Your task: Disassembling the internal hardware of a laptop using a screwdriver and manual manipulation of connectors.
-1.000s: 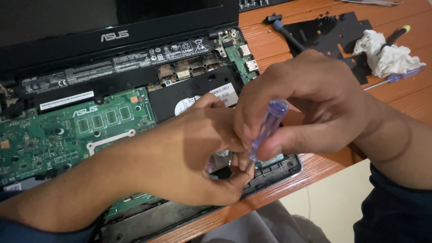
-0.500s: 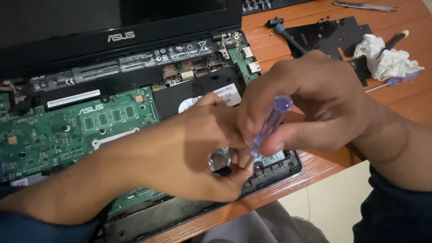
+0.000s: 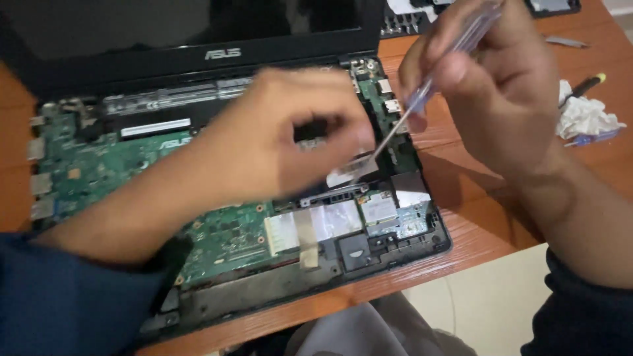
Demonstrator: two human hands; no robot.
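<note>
Opened laptop (image 3: pixel 217 217) covers the tabletop (image 3: pixel 461 250), green board exposed. My left hand (image 3: pixel 277 142) hovers at centre, blurred; cannot tell its grip. My right hand (image 3: pixel 491 86), at 1 o'clock, grips a clear-handled screwdriver (image 3: pixel 422 99), tip by a silver part (image 3: pixel 349 173). Risk, I judge: tip slipping would scratch the board.

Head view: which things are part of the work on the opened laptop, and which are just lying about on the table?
In use:
- opened laptop with bare green board
- screwdriver in the right hand, tip down at the board
- left hand over the laptop's middle

Lying about:
- crumpled white tissue
- yellow-tipped tool
- blue-handled tool
</note>
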